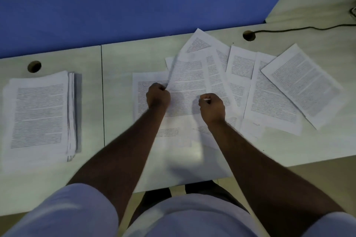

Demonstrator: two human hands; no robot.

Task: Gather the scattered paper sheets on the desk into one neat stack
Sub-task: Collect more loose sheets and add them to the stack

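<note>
From the head camera, looking down past white sleeves, the person's left hand (158, 96) is curled tight, its fingertips pinching the near-left edge of a white printed paper sheet (189, 82) that lifts and blurs just beyond them. The right hand (212, 106) is curled too, thumb and forefinger pinched together on the same sheet's lower right part, though whether they actually grip paper there I cannot tell for certain.

Under and beyond both sets of fingers lie more loose printed sheets (269, 94), fanned and overlapping away to the right of the right hand across the pale wooden desk (123, 59). Well to the left of the left hand sits a thick squared pile of printed pages (39, 115), already gathered.

By the look of it, much is stacked, but roughly half a dozen sheets still want collecting and squaring.
</note>
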